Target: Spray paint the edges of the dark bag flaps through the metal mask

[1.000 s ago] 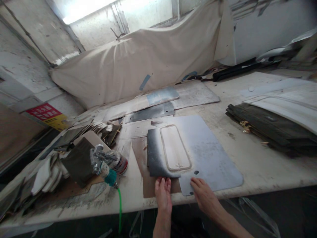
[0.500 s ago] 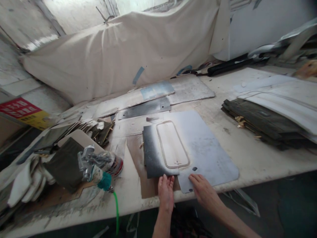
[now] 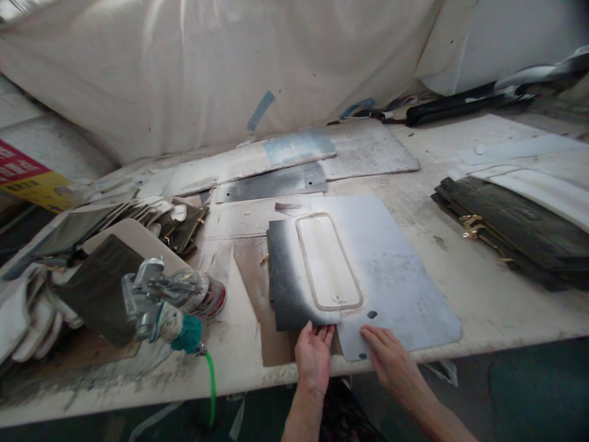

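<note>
A dark sheet (image 3: 288, 276) lies on the worktable, overlapped by a grey metal template (image 3: 396, 276) with a pale rounded-rectangle window (image 3: 327, 261). My left hand (image 3: 314, 356) rests at the near edge of the dark sheet, its fingertips on or under that edge, fingers together. My right hand (image 3: 389, 362) lies flat on the near corner of the grey template, fingers stretched out beside two small holes. Neither hand grips anything that I can see.
A spray gun (image 3: 156, 304) with a green hose (image 3: 210, 387) lies at the left beside stacked dark and white pieces (image 3: 92, 270). A stack of dark pieces with brass fittings (image 3: 506, 230) sits at right. More metal plates (image 3: 285, 166) lie behind. A cloth drape (image 3: 230, 67) hangs at the back.
The view has tilted down and closer to the table. My left hand's fingertips have moved up to the dark sheet's near edge; my right hand stays on the template corner.
</note>
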Demonstrator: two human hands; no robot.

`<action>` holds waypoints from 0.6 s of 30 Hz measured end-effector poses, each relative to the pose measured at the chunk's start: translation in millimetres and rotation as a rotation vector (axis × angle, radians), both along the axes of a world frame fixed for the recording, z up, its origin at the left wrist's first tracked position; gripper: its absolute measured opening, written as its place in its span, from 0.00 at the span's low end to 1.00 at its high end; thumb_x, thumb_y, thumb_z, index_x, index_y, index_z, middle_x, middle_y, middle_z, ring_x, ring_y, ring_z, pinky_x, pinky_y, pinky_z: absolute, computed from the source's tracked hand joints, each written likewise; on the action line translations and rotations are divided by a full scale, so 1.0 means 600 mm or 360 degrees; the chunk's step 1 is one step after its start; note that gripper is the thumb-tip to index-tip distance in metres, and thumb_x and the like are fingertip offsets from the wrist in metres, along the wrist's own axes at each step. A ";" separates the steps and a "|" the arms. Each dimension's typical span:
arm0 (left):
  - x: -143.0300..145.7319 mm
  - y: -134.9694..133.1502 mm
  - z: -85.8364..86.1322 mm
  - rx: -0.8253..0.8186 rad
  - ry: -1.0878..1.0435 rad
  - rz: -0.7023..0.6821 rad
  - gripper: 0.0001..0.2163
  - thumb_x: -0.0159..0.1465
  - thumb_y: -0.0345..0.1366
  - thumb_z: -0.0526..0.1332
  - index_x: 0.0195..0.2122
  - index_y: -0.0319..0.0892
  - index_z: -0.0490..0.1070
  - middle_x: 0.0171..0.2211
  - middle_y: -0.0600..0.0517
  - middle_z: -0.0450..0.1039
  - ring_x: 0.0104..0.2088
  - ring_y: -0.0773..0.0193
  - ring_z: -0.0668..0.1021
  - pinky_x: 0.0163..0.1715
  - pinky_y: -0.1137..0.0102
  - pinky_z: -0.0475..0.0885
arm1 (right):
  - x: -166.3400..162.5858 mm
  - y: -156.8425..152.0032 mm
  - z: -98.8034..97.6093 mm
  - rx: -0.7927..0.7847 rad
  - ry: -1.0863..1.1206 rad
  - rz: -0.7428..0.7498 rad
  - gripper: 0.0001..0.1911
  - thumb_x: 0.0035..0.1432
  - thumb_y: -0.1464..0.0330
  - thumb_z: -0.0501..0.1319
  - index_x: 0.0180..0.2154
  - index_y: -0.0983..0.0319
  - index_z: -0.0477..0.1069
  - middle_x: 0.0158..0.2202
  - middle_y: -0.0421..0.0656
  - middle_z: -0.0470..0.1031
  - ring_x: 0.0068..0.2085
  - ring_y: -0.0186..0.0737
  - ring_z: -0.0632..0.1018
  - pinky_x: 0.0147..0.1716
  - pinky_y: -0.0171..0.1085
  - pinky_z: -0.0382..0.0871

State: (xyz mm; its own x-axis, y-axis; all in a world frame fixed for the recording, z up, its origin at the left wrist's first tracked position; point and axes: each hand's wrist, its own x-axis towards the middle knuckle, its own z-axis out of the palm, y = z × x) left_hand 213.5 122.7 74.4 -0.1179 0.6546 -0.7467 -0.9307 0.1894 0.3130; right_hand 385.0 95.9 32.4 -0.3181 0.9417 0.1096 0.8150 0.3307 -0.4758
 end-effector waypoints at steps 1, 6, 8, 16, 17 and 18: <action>-0.001 0.001 0.000 -0.0012 -0.0028 0.0005 0.04 0.57 0.29 0.53 0.27 0.38 0.66 0.29 0.48 0.72 0.35 0.63 0.76 0.40 0.62 0.74 | 0.000 0.001 -0.002 0.0001 0.0006 0.0007 0.21 0.51 0.80 0.48 0.46 0.66 0.68 0.46 0.51 0.72 0.47 0.45 0.71 0.48 0.45 0.67; -0.006 0.003 -0.003 -0.0095 -0.0101 0.0023 0.03 0.57 0.29 0.53 0.27 0.38 0.65 0.29 0.47 0.72 0.34 0.61 0.77 0.39 0.62 0.74 | -0.001 0.002 -0.007 -0.0006 0.0002 0.0000 0.19 0.54 0.78 0.48 0.46 0.66 0.67 0.45 0.51 0.73 0.47 0.44 0.71 0.48 0.44 0.67; -0.007 0.003 -0.004 -0.0097 -0.0113 0.0024 0.03 0.56 0.29 0.54 0.27 0.38 0.65 0.29 0.47 0.72 0.34 0.61 0.77 0.39 0.62 0.74 | -0.002 0.002 -0.006 -0.0014 0.0013 -0.0016 0.19 0.54 0.77 0.48 0.46 0.65 0.67 0.45 0.50 0.73 0.47 0.45 0.71 0.48 0.44 0.67; -0.010 -0.004 -0.007 -0.0031 -0.0120 0.0026 0.02 0.55 0.29 0.56 0.27 0.38 0.66 0.31 0.47 0.73 0.36 0.62 0.77 0.44 0.62 0.72 | 0.000 0.004 -0.009 -0.0002 0.0019 0.0003 0.19 0.53 0.78 0.48 0.46 0.66 0.67 0.45 0.52 0.73 0.47 0.45 0.72 0.47 0.45 0.68; -0.012 -0.011 -0.004 -0.0017 -0.0114 -0.0001 0.02 0.55 0.29 0.56 0.27 0.38 0.67 0.32 0.46 0.73 0.38 0.62 0.77 0.45 0.63 0.72 | 0.002 0.003 -0.010 -0.0004 0.0025 0.0012 0.19 0.53 0.78 0.48 0.46 0.65 0.67 0.45 0.51 0.73 0.47 0.45 0.72 0.47 0.45 0.68; -0.016 -0.022 -0.001 0.0007 -0.0103 -0.0054 0.02 0.54 0.28 0.57 0.28 0.38 0.67 0.34 0.45 0.74 0.40 0.61 0.77 0.46 0.63 0.71 | 0.003 0.001 -0.009 -0.0005 0.0041 0.0023 0.19 0.53 0.78 0.48 0.46 0.65 0.67 0.45 0.51 0.73 0.47 0.45 0.72 0.47 0.45 0.68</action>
State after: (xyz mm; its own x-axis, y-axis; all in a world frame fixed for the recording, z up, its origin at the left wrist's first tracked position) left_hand 204.0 109.8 73.6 -0.0474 0.6605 -0.7493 -0.9420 0.2199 0.2534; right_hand 387.1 96.5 27.1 -0.3286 0.9374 0.1151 0.7978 0.3407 -0.4974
